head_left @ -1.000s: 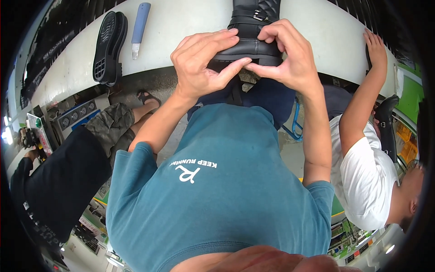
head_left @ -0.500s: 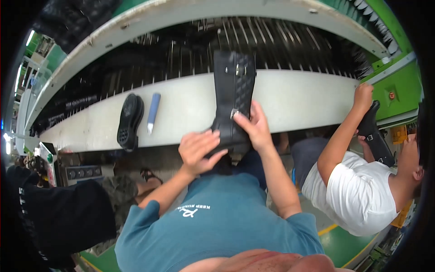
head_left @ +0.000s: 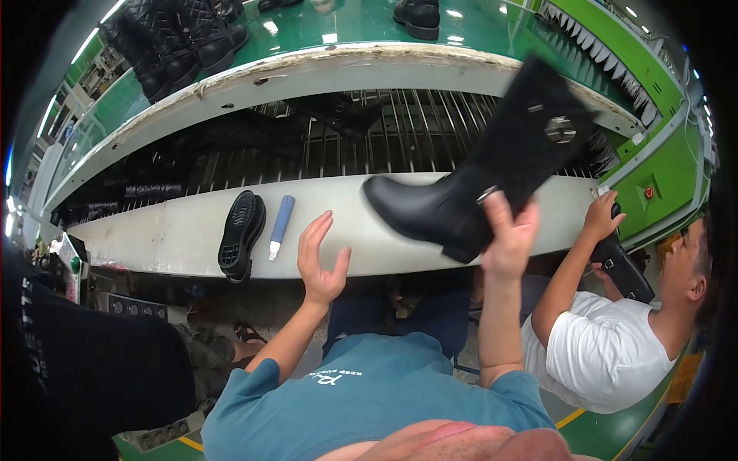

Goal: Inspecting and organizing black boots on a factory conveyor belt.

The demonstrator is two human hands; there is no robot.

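A tall black boot (head_left: 469,180) with metal buckles is held up above the white bench (head_left: 338,246), its toe toward the left and its shaft leaning up to the right. My right hand (head_left: 509,234) grips it around the back of the ankle, thumb by a buckle; the upper shaft is blurred. To the left of the boot, my left hand (head_left: 321,265) is empty, with fingers and thumb apart over the bench edge. Beyond it lie a blue-handled knife-like tool (head_left: 281,227) and a black shoe sole (head_left: 242,234), tread up.
Behind the bench runs a rack of metal rods (head_left: 415,131) with dark boots on it. Several black boots (head_left: 177,46) stand on the green upper surface. At right, a person in a white shirt (head_left: 600,346) handles another boot (head_left: 624,269) beside a green machine (head_left: 653,184).
The boot has been lifted and swung to the right in my right hand, its shaft now tilted. My left hand has come off it and moved left. The view has shifted, showing more of the upper surface.
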